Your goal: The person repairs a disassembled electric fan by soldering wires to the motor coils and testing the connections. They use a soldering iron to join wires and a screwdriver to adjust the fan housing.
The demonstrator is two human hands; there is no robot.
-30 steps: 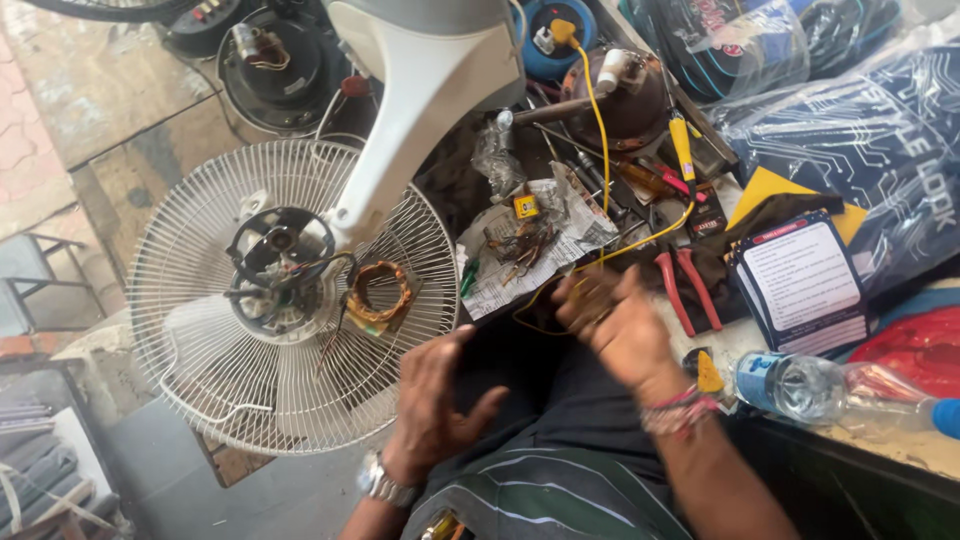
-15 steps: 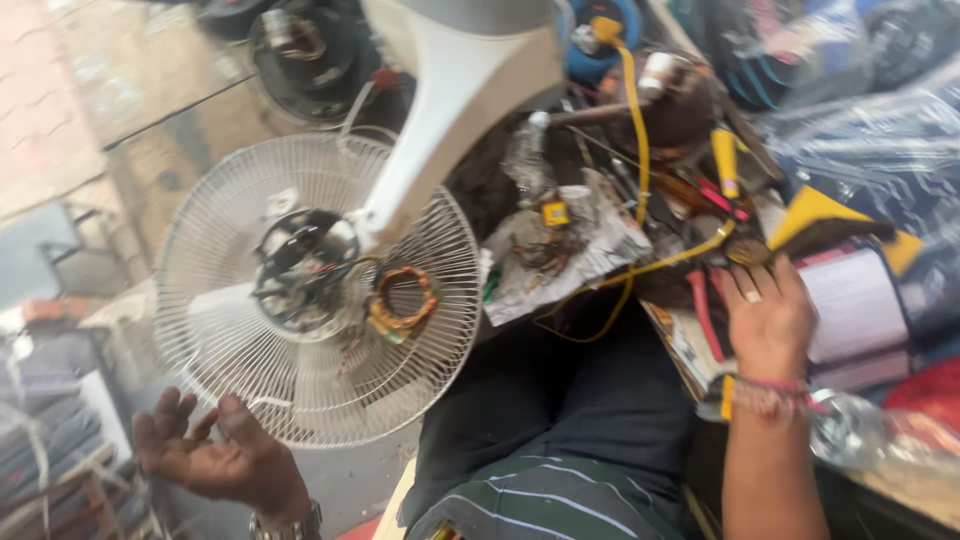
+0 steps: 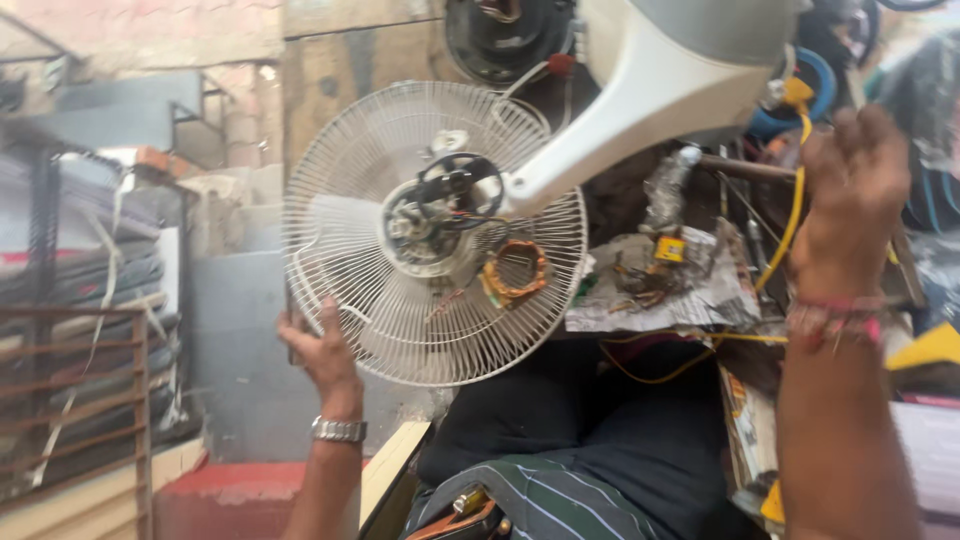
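A white wire fan grille (image 3: 400, 330) lies tilted in front of me, with a bare motor (image 3: 440, 215) at its centre and a copper coil (image 3: 515, 272) resting on the wires. My left hand (image 3: 322, 355), a metal watch on its wrist, grips the grille's lower left rim. The fan's white neck (image 3: 640, 110) runs up to the right. Over the workbench at the right, my right hand (image 3: 850, 195) is raised with its fingers curled, beside a yellow wire (image 3: 790, 225). Only its back shows, so anything in it is hidden.
A crumpled newspaper (image 3: 690, 295) carrying small parts lies on the crowded bench, with tools and blue rings behind it. Another dark motor (image 3: 505, 35) sits at the top. A metal rack (image 3: 70, 400) of stacked sheets stands at the left, and a red step (image 3: 230, 495) lies below.
My left hand has risen from low at the left and taken hold of the grille's rim. My right hand has lifted off the bench. The view has swung left.
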